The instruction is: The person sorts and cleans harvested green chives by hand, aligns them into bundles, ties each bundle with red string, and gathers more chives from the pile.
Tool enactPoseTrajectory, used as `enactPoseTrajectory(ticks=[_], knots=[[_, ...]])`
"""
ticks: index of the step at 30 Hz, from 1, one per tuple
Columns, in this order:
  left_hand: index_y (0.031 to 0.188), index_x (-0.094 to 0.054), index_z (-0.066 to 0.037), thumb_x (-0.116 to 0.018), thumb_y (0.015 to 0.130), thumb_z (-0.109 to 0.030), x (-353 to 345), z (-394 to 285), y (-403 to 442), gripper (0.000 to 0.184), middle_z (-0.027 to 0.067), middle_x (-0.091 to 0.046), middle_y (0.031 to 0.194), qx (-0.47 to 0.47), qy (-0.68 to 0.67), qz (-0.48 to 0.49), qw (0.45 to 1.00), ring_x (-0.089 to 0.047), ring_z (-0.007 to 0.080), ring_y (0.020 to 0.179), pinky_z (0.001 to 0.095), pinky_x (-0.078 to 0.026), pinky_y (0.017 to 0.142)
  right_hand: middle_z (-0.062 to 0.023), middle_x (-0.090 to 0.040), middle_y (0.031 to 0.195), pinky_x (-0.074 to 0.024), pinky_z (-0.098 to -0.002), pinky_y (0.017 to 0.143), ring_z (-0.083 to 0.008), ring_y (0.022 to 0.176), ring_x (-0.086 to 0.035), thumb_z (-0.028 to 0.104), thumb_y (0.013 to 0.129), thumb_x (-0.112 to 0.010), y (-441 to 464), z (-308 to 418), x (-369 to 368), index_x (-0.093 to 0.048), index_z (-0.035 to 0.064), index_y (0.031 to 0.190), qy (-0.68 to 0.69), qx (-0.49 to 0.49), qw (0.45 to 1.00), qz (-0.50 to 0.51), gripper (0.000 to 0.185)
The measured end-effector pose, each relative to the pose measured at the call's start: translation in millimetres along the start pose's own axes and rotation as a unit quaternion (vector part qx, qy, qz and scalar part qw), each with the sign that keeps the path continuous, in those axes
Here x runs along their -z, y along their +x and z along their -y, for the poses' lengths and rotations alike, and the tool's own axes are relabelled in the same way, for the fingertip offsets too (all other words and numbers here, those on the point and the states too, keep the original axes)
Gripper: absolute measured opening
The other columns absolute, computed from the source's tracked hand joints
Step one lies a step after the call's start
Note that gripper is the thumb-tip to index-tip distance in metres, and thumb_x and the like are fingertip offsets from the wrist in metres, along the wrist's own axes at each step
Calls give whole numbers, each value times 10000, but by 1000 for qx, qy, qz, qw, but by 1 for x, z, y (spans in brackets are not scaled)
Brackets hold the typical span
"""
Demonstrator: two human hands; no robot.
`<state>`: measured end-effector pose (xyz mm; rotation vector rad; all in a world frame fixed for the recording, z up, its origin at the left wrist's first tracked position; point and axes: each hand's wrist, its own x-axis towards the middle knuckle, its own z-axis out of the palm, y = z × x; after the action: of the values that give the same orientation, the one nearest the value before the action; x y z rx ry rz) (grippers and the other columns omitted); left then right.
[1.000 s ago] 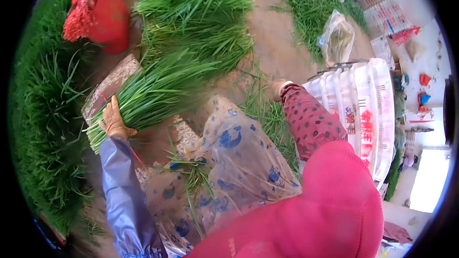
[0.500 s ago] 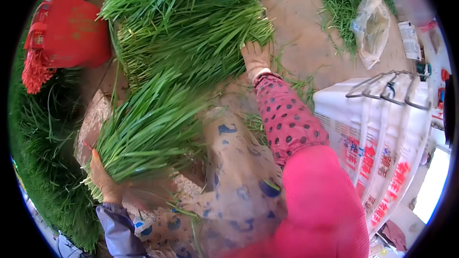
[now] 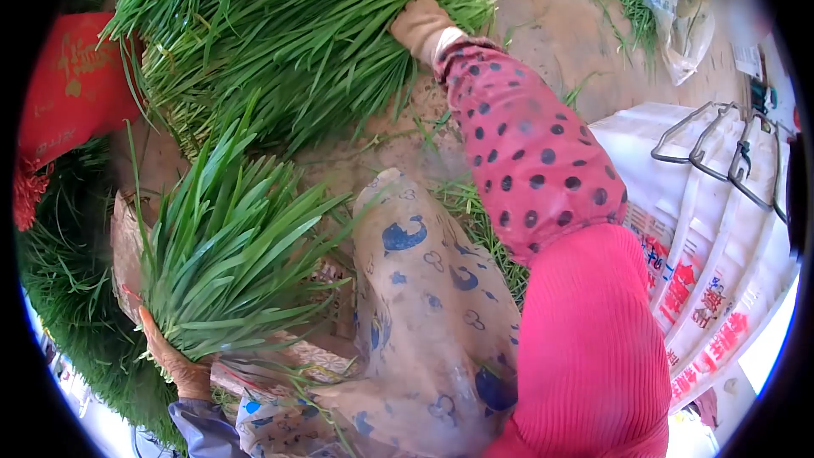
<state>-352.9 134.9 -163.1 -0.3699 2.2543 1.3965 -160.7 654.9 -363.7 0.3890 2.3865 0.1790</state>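
My left hand (image 3: 176, 362), in a tan glove, is wrapped round the lower end of a bunch of long green leaves (image 3: 229, 263) at the lower left. The leaves fan upward and to the right, and part of the fingers is behind them. At the top, my right hand (image 3: 420, 24), also gloved, has its fingers curled into the right part of a large pile of green leaves (image 3: 297, 42). Its fingertips are bent in among the stems. A patterned board (image 3: 127, 246) lies beside the held bunch.
A red bucket (image 3: 80, 85) stands at the left, above more greens (image 3: 72, 297). White crates (image 3: 678, 195) with a wire handle are at the right. A clear plastic bag (image 3: 682, 13) lies at the upper right. A printed plastic apron (image 3: 432, 288) covers my legs.
The view has turned towards the pile and bucket. My right hand has moved from near the crates onto the pile and its fingers have curled in. My left hand still holds its bunch, now more upright.
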Motion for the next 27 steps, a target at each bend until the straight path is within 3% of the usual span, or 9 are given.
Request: enactPoseTrajectory(ticks=[6,7,10,13,16,18,22,25,27], knots=[[1331,-490,-79,-552,881,-553,0,0,-1,657,96,-581,1215,-23,19,-26,999,-615,260,1009,431,-561,744,-149,-664,868,-367,-396,769,-248,824,-627,151,892,-512,-81,55,-27,-545,49,1056,187,-33,982,-12,196],[1360,-457,-61,-567,887,-513,0,-6,-3,664,116,-520,1290,17,-18,8,1000,-562,265,1095,434,-510,860,-129,-662,859,-371,-401,792,-265,830,-621,133,888,-492,-95,72,-44,-572,75,1096,185,-48,980,-53,230],[1365,-459,-87,-547,892,-532,5,2,3,655,95,-562,1252,23,2,9,1000,-598,260,1049,430,-560,782,-164,-586,1146,-328,-531,1003,-308,1110,-540,137,884,-466,-119,107,-90,-531,144,1262,250,-65,948,-184,384],[1420,-405,-86,-579,894,-447,22,13,7,661,134,-406,1421,-63,33,35,997,-467,275,1236,440,-435,1014,-134,-500,1308,-238,-578,1094,-304,1238,-450,169,871,-477,-141,108,-108,-520,209,1288,276,-40,912,-301,422],[1442,-380,-107,-541,909,-445,22,14,3,652,127,-365,1455,-302,409,54,859,-444,280,1262,447,-417,1036,-97,-421,1416,-180,-619,1111,-296,1337,-359,205,873,-459,-164,122,-123,-515,252,1297,228,-59,917,-322,430],[1462,-347,-160,-499,928,-432,14,9,-3,618,92,-392,1440,-178,228,39,956,-475,282,1227,435,-447,1008,-84,-320,1516,-95,-647,1125,-294,1415,-260,217,896,-422,-174,119,-130,-475,260,1349,237,-48,936,-257,459],[1481,-315,-208,-485,933,-347,26,7,9,590,74,-362,1460,-19,66,-12,998,-446,291,1250,441,-447,1011,-142,-95,1587,0,-652,1131,-346,1463,-91,78,950,-274,-166,100,-125,-248,274,1490,173,-117,970,-125,575],[1446,-379,-127,-559,883,-503,38,14,15,701,123,-376,1451,-64,123,29,990,-436,287,1274,471,-413,1035,-201,-132,1565,-93,-665,1116,-372,1442,-160,171,913,-510,-144,76,-101,-211,244,1505,125,-168,972,-107,667],[1487,-296,-164,-592,855,-301,36,12,9,711,81,-349,1468,-68,103,60,991,-427,267,1270,434,-409,1052,-216,-252,1504,-230,-605,1090,-366,1381,-283,317,728,-782,-131,54,-81,-195,219,1512,195,-215,957,-6,984]])
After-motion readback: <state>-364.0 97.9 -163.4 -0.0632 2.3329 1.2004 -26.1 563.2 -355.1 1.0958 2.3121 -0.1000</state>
